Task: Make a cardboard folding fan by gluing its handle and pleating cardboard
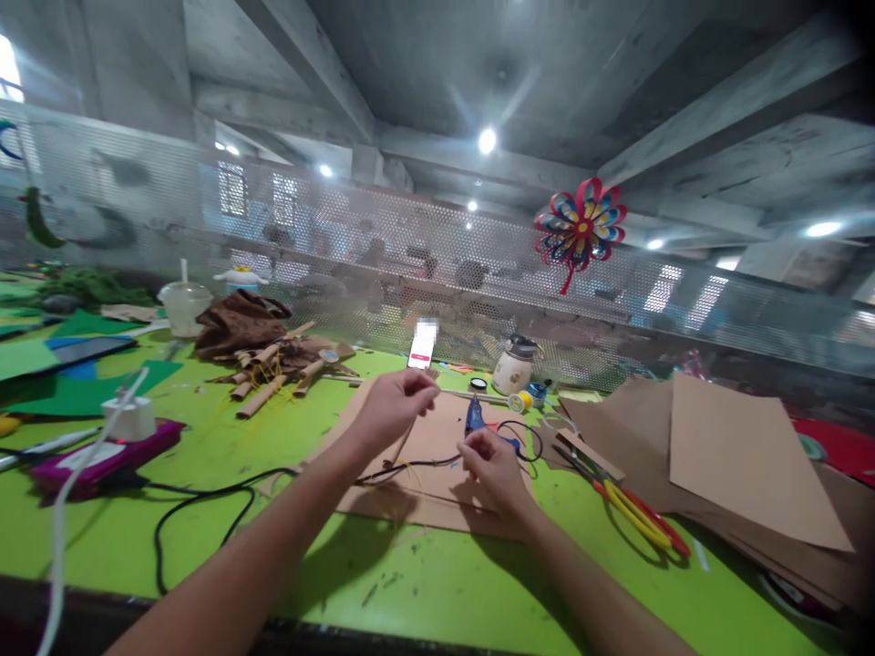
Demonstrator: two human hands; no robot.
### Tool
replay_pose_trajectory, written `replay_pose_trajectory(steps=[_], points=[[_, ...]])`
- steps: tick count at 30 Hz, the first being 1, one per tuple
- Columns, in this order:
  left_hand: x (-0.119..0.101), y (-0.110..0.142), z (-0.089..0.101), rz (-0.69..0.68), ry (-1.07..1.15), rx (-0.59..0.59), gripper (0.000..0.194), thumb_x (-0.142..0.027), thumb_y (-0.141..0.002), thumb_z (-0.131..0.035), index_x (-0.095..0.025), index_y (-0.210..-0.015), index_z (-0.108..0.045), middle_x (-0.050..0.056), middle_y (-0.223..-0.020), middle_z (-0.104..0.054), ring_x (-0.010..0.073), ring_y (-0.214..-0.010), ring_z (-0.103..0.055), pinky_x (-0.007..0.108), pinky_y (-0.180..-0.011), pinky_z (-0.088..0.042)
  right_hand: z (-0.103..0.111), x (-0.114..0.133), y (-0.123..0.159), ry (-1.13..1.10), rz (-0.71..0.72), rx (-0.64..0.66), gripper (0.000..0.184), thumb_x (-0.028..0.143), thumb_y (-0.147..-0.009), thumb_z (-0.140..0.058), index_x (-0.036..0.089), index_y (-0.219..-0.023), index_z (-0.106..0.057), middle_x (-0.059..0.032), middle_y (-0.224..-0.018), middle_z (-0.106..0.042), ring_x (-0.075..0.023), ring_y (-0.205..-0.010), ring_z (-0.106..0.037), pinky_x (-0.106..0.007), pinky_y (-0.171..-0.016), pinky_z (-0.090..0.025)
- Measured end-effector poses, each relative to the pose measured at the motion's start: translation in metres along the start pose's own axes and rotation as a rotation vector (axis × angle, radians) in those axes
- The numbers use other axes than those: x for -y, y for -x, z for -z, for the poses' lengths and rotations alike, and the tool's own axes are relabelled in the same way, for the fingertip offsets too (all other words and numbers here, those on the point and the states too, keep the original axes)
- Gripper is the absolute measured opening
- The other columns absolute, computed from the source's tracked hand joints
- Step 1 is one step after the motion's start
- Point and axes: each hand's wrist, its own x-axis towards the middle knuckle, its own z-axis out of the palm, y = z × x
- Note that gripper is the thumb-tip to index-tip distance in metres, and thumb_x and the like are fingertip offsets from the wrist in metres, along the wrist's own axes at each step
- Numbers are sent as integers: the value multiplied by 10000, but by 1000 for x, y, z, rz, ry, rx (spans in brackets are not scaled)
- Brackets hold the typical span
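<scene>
My left hand (396,408) is closed, thumb and fingers pinched, above the middle of a brown paper sheet (437,506). In it is a thin brown paper roll (400,445), its frayed upper end showing past the fingertips and its lower part slanting down behind the hand. Fine yellow thread (413,476) hangs below. Lower and to the right, my right hand (493,465) is pinched; what its fingertips hold, if anything, is too small to make out. Directly behind it lies a blue glue gun (474,415), partly hidden, with its black cable on the sheet.
Paper rolls with yellow thread (263,394) lie at left, near a purple power strip (109,460). Scissors with yellow and orange handles (639,515) and stacked brown paper (745,456) are at right. A phone (421,344) and a jar (512,367) stand behind, before a perforated metal screen (383,246).
</scene>
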Motion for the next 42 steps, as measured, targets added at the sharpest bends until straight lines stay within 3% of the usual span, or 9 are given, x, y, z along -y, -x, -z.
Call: replay_pose_trajectory(steps=[6,12,15,22,27,32,36,40,42], points=[[28,10,-47,228,575,302,321,-414,-703,-685,-147,-644,-518,-56,-475,-483,52,-425,-370,187,-454,-254,2,17,3,-220,-61,84,333,501,-819,-582,177,-749,-552,82,-442,-423,-70,-378,-330,-210,-407,-257],[43,17,-54,314,767,415,345,-443,-739,-665,-110,-800,-597,46,-666,-656,86,-507,-536,206,-485,-353,11,25,1,-263,-25,6,266,413,-788,-663,153,-808,-605,12,-603,-583,-106,-530,-500,-255,-554,-408],[44,19,-55,336,761,408,349,-427,-718,-692,-106,-832,-617,64,-698,-683,115,-555,-592,231,-528,-418,15,22,0,-299,-62,4,236,372,-758,-699,154,-812,-626,3,-629,-604,-120,-567,-527,-271,-587,-430],[40,22,-52,313,612,330,300,-386,-691,-725,-109,-706,-612,78,-664,-693,140,-547,-614,218,-469,-398,19,17,-3,-260,-54,-6,199,338,-731,-720,160,-782,-648,2,-648,-607,-126,-577,-538,-276,-587,-446],[43,25,-55,360,520,245,389,-449,-698,-711,-160,-562,-488,-26,-431,-547,79,-382,-445,203,-425,-310,21,20,-2,-246,-48,24,201,351,-777,-674,156,-744,-639,9,-600,-586,-117,-550,-515,-268,-572,-431],[44,27,-58,344,514,432,433,-516,-845,-508,-131,-685,-625,-9,-489,-564,75,-418,-409,211,-460,-281,21,26,-2,-313,-88,44,278,409,-812,-633,158,-702,-592,26,-539,-537,-94,-481,-455,-244,-500,-369],[50,27,-60,300,547,438,234,-369,-751,-674,-135,-746,-679,8,-646,-623,98,-597,-508,219,-587,-361,22,28,-3,-417,-63,-19,407,420,-848,-589,189,-550,-434,79,-428,-370,-67,-392,-334,-229,-430,-299],[53,27,-59,292,606,432,216,-202,-633,-761,-162,-839,-708,20,-802,-659,125,-744,-551,246,-714,-406,25,29,-3,-410,23,-42,166,296,-756,-714,181,-788,-600,24,-669,-578,-104,-579,-530,-256,-588,-441],[51,28,-59,324,605,434,177,-209,-650,-753,-152,-811,-709,19,-748,-655,118,-691,-543,248,-682,-413,25,28,-4,-398,19,-31,241,272,-722,-742,186,-913,-624,0,-772,-615,-126,-641,-568,-278,-628,-467]])
